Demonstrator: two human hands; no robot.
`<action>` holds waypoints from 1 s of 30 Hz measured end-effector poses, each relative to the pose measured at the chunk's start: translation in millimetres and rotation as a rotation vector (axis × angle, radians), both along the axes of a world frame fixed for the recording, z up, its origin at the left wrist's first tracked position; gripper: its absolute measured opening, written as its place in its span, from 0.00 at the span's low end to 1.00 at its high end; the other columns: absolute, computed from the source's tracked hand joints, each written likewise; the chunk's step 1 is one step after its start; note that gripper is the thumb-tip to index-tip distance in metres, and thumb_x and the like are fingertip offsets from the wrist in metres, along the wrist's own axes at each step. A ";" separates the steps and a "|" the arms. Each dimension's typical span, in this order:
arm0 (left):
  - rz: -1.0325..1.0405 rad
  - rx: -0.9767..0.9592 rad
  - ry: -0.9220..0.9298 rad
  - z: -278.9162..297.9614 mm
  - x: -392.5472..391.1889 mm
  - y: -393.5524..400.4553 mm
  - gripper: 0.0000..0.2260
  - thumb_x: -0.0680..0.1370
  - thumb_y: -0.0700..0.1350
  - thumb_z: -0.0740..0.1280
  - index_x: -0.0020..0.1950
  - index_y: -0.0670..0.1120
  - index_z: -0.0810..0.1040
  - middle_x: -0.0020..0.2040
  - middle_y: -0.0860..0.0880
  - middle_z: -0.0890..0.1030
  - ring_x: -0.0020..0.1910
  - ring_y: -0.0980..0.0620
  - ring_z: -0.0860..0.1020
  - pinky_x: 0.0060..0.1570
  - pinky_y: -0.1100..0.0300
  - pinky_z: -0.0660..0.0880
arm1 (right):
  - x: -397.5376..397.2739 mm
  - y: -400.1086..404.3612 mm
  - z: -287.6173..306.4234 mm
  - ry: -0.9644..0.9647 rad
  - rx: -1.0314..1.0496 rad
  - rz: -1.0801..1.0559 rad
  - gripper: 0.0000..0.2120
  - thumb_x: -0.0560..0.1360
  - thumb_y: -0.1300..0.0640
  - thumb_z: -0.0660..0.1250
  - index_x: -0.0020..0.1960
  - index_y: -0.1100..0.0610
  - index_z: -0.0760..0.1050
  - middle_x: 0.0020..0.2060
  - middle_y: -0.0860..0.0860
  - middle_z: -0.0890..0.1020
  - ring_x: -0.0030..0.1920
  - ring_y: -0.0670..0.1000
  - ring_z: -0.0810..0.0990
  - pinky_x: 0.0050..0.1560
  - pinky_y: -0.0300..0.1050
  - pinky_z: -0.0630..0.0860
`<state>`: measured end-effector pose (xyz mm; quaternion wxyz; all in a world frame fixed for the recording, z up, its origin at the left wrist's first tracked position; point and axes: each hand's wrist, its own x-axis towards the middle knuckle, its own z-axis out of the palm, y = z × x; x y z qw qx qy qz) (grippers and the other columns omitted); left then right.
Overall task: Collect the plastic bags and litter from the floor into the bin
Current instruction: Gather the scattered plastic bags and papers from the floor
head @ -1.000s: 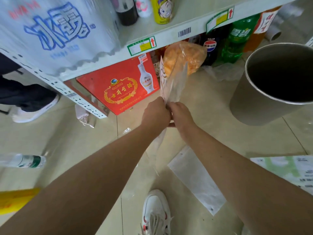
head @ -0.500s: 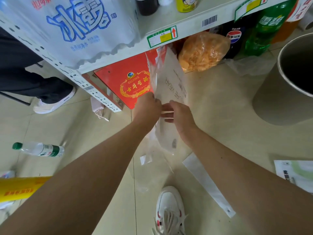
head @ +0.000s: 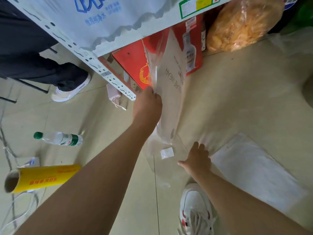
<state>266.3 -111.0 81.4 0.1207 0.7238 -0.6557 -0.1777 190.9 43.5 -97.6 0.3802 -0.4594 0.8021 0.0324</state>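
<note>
The clear plastic bag [head: 171, 85] bears grey capitals, of which "WEAR" reads plainly; the letters before it are cut short. The red carton [head: 133, 65] shows a gold emblem and a picture of a white bottle, its words illegible. Blue Chinese characters run across the water pack wrap [head: 101, 16]. Red Chinese characters mark the yellow tube [head: 45, 177].

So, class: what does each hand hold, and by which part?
Left hand pinches the clear plastic bag by its side edge; right hand holds nothing, reaching toward the white bag.

Red liquor box [head: 162, 53] under shelf [head: 94, 53], orange snack bag [head: 240, 24], perhaps crisps
</note>
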 end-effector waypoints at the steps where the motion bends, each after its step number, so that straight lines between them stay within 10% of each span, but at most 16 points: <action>1: -0.004 -0.001 -0.006 -3.5 2.2 0.3 0.10 0.76 0.41 0.56 0.35 0.46 0.64 0.32 0.48 0.69 0.29 0.51 0.66 0.27 0.58 0.61 | 3.6 5.0 -9.3 0.049 -0.016 0.027 0.50 0.66 0.38 0.75 0.76 0.60 0.56 0.64 0.57 0.70 0.61 0.57 0.75 0.55 0.49 0.76; 7: -0.022 -0.014 -0.032 -9.9 2.9 -0.9 0.12 0.77 0.41 0.57 0.34 0.47 0.62 0.31 0.49 0.66 0.29 0.53 0.64 0.28 0.56 0.60 | 7.0 11.1 -33.2 0.058 -0.092 0.045 0.35 0.79 0.59 0.61 0.80 0.57 0.47 0.57 0.55 0.80 0.55 0.53 0.81 0.53 0.46 0.77; 15: -0.035 -0.015 -0.037 -9.2 -2.4 0.3 0.10 0.76 0.41 0.56 0.35 0.46 0.65 0.31 0.49 0.68 0.30 0.49 0.66 0.28 0.58 0.60 | -14.1 5.4 -29.9 -0.177 -0.026 -0.126 0.12 0.78 0.64 0.62 0.60 0.62 0.74 0.59 0.58 0.79 0.62 0.57 0.77 0.59 0.45 0.71; 20: -0.039 -0.022 -0.043 -1.7 -9.2 2.8 0.07 0.76 0.41 0.56 0.40 0.43 0.69 0.33 0.48 0.72 0.31 0.48 0.69 0.30 0.59 0.64 | -40.9 -9.3 -0.7 -0.510 0.124 -0.299 0.10 0.71 0.62 0.67 0.32 0.57 0.71 0.32 0.53 0.74 0.40 0.54 0.79 0.29 0.31 0.69; 25: -0.094 -0.058 -0.090 6.8 -25.0 4.5 0.08 0.77 0.41 0.56 0.38 0.44 0.68 0.33 0.48 0.71 0.30 0.50 0.68 0.27 0.59 0.61 | -83.5 -41.6 48.1 -0.795 0.055 -0.811 0.09 0.73 0.69 0.60 0.34 0.62 0.68 0.27 0.57 0.70 0.13 0.49 0.72 0.27 0.41 0.80; 30: -0.178 -0.004 -0.100 10.9 -61.1 12.7 0.11 0.76 0.40 0.56 0.34 0.47 0.64 0.32 0.48 0.70 0.32 0.46 0.69 0.29 0.58 0.61 | -130.5 -63.4 98.8 -1.024 -0.187 -0.982 0.06 0.70 0.67 0.61 0.40 0.66 0.76 0.27 0.53 0.64 0.23 0.49 0.62 0.26 0.42 0.74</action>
